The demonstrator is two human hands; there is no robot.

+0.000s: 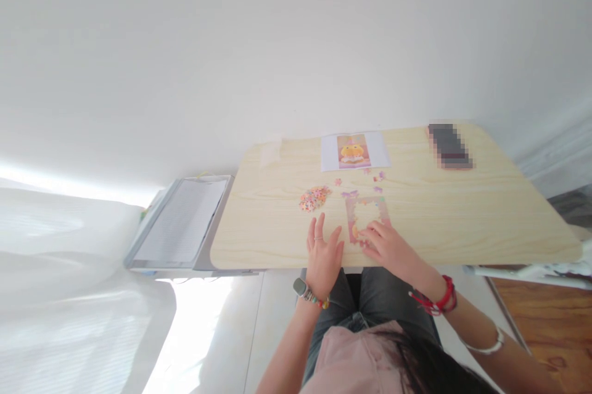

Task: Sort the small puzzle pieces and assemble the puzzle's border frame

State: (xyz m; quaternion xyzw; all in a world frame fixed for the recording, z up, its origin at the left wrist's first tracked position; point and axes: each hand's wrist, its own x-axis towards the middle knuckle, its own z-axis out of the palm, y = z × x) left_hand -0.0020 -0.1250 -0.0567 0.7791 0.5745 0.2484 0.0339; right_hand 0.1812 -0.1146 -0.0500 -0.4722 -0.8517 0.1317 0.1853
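A partly assembled jigsaw puzzle (352,204) lies near the table's front edge, its border joined around a bare middle with an orange patch at lower left. My right hand (388,246) rests over its lower edge, thumb and fingers bent together at a puzzle piece mostly hidden beneath them. My left hand (324,255) lies on the table left of the puzzle, fingers spread and holding nothing. Beyond it is a pile of loose puzzle pieces (313,198). Several pinkish and purple pieces (378,189) are scattered above the puzzle.
A printed reference picture (354,151) of an orange figure lies at the table's back. A blurred dark phone-like object (451,146) is at back right. A pale sheet (271,153) lies at back left. Left of the wooden table (259,227) stands a paper-topped box (178,221).
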